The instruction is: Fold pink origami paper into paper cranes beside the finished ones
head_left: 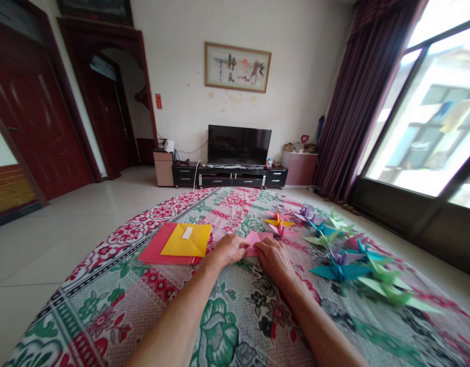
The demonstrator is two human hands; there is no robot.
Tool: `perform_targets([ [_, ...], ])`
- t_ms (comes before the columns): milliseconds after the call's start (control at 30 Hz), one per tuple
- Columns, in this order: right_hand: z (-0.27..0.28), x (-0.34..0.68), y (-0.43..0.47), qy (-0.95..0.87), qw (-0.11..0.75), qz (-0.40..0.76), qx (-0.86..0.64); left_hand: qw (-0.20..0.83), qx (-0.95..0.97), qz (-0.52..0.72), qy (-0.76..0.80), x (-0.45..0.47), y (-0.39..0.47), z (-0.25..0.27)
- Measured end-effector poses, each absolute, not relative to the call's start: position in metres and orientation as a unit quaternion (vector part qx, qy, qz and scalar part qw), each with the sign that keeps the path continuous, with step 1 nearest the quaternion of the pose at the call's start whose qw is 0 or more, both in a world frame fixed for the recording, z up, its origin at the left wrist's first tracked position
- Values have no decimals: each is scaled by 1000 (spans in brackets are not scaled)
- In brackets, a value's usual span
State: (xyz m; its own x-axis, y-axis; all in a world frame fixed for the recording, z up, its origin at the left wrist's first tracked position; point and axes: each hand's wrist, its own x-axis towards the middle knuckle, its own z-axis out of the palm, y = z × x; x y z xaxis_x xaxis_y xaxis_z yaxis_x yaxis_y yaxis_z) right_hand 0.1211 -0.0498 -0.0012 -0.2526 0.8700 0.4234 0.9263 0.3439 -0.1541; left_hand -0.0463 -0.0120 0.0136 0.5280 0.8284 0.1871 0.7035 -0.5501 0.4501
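Pressing down on a pink paper piece (258,240), the left hand (229,248) and right hand (272,256) pinch its near edges with narrowed fingers on the floral cloth (235,316). Folded paper cranes (344,255) lie at three o'clock; a yellow sheet (186,240) tops a red stack (155,248) at nine o'clock.

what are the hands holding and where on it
Both hands, left hand and right hand, pinch a pink paper at its near edge, one at each side.
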Motion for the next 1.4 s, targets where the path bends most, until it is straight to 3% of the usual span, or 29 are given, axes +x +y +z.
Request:
perform_targets([
  [200,-8,114,-45,-782,259,-13,-566,393,741,233,493,-54,-2,11],
  [333,-11,114,-45,-779,285,-13,-558,445,705,248,494,-56,-3,13],
  [600,-9,110,-45,-778,251,-34,-575,361,753,213,506,-56,1,11],
  [967,-8,107,-44,-749,254,-13,-612,403,732,172,522,-60,-5,20],
  [1400,-9,105,-46,-741,266,-12,-616,198,786,180,557,-49,-8,11],
])
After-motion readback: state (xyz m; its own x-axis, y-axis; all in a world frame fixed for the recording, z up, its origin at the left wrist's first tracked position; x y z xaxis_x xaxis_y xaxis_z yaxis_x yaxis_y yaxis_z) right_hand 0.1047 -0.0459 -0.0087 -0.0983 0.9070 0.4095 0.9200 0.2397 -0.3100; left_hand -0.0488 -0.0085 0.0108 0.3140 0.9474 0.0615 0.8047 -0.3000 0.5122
